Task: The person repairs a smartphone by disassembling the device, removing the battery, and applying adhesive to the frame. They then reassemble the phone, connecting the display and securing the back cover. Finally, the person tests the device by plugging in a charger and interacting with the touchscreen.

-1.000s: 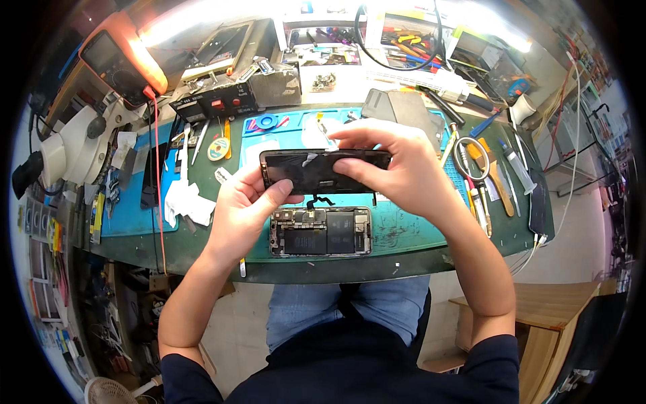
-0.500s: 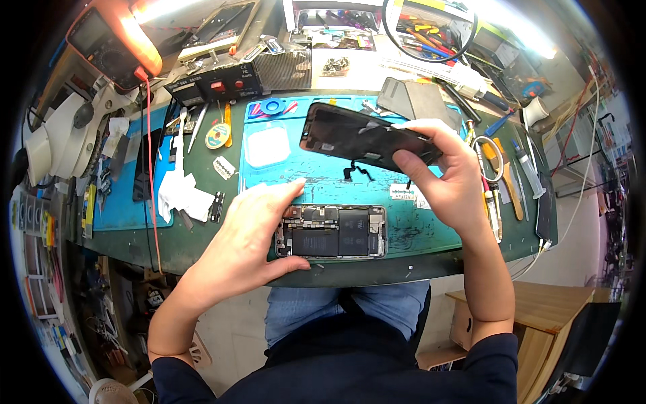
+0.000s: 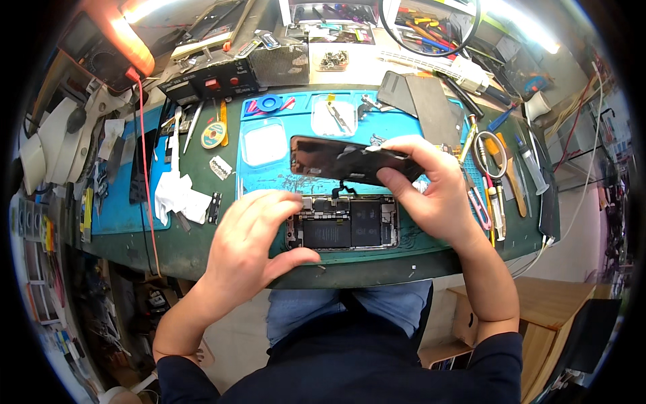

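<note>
- The right hand (image 3: 425, 182) pinches the right end of the dark screen (image 3: 343, 160), thumb on the near face and fingers behind the top edge.
- The screen is tilted, its lower edge just above the far side of the phone body; a black flex (image 3: 343, 191) hangs under it toward the body, though whether it is joined there I cannot tell.
- The left hand (image 3: 243, 232) is spread wide about the body's left end, fingers by the far corner and thumb by the near one; contact is unclear.
- The phone body (image 3: 344, 219) lies open at the near edge of the blue mat (image 3: 269, 183). Inside sit two black batteries (image 3: 326, 236) side by side, with boards along the far side and metal parts at the right end.
- The square tray (image 3: 264, 145), clear and shallow, rests on the mat at left.
- The second tray (image 3: 321, 126), farther back, holds a small dark piece with a yellow end (image 3: 331, 99).
- The clear box (image 3: 333, 68) beyond the mat holds a heap of small metal bits (image 3: 334, 58).
- Tools (image 3: 425, 42) with yellow, red and blue handles crowd together at the back right.
</note>
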Demonstrator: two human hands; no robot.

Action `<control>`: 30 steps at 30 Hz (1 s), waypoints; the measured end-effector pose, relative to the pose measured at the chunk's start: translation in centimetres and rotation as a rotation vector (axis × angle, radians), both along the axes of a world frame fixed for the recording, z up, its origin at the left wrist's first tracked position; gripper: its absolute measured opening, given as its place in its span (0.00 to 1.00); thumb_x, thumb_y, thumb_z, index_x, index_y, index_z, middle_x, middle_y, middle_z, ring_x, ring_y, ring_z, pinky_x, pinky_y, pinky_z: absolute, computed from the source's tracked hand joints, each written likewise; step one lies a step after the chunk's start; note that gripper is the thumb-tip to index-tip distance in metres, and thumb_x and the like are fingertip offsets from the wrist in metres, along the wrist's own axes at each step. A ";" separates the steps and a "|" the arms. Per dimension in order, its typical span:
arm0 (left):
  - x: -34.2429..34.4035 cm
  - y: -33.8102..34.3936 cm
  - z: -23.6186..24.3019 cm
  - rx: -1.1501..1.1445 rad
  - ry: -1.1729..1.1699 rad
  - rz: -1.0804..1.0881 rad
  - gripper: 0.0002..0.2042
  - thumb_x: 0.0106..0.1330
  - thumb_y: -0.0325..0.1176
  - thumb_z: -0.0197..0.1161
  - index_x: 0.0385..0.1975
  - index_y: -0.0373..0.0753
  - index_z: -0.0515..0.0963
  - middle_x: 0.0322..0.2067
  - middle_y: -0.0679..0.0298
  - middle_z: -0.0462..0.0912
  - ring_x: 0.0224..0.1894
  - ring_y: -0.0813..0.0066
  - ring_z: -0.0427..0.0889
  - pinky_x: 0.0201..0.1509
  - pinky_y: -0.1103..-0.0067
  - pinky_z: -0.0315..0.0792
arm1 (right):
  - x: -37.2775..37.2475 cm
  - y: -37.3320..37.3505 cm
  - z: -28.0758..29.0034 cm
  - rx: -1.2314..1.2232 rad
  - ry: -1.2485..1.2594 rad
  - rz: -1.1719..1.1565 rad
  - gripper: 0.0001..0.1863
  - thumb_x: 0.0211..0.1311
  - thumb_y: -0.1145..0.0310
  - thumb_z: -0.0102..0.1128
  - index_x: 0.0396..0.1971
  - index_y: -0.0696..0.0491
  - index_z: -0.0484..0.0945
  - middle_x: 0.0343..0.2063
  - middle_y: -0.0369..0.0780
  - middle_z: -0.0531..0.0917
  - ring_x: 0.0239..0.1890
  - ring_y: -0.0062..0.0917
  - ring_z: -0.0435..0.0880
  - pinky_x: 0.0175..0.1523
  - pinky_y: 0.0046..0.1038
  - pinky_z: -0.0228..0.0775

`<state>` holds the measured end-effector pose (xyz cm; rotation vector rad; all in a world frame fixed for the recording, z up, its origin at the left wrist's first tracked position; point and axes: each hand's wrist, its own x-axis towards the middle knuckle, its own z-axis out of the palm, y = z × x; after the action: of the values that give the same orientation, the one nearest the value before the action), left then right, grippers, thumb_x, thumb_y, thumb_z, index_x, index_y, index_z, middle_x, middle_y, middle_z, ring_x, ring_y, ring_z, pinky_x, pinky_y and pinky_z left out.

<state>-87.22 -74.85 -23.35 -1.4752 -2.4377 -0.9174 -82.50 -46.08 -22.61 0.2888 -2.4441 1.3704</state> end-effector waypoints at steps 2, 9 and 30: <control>-0.3 -0.7 -0.2 0.031 0.069 -0.011 0.33 0.52 0.40 0.82 0.56 0.35 0.75 0.58 0.54 0.81 0.53 0.56 0.82 0.60 0.63 0.73 | -0.4 -0.3 -0.6 0.063 0.095 0.038 0.14 0.61 0.78 0.69 0.47 0.57 0.83 0.38 0.44 0.87 0.38 0.34 0.88 0.43 0.30 0.79; -0.1 -0.2 -0.7 -0.056 0.075 -0.036 0.39 0.54 0.44 0.79 0.66 0.38 0.72 0.55 0.64 0.85 0.58 0.60 0.75 0.65 0.65 0.65 | -0.3 -0.4 -1.3 0.139 0.108 0.044 0.14 0.61 0.76 0.69 0.47 0.55 0.83 0.38 0.44 0.87 0.37 0.39 0.88 0.42 0.32 0.80; -0.2 0.3 -0.7 -0.102 0.104 -0.068 0.39 0.55 0.40 0.78 0.68 0.36 0.72 0.54 0.69 0.88 0.56 0.69 0.80 0.63 0.69 0.63 | -0.3 -0.8 -2.1 0.176 0.220 0.086 0.13 0.58 0.78 0.68 0.43 0.53 0.82 0.35 0.41 0.87 0.36 0.37 0.88 0.39 0.33 0.81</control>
<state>-87.37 -74.52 -24.05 -1.6064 -2.4050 -0.7185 -82.79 -46.92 -24.68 0.5619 -2.3930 1.0916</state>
